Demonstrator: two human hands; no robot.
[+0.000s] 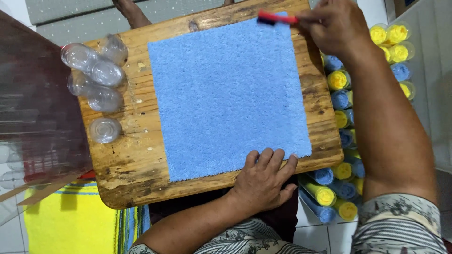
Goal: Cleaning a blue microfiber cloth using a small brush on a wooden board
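A square blue towel cloth (226, 94) lies flat on a worn wooden board (127, 164). My left hand (263, 181) rests palm down on the cloth's near right corner, fingers spread over the board's front edge. My right hand (334, 26) is at the far right corner, fingers closed on a small red tool (275, 18) that lies across the cloth's far edge.
Several clear plastic cups (96, 77) lie on the board's left side. To the right, below the board, stand many rolled blue and yellow cloths in cups (341, 89). A yellow cloth (75, 221) lies on the floor at lower left. A foot (132, 11) shows beyond the board.
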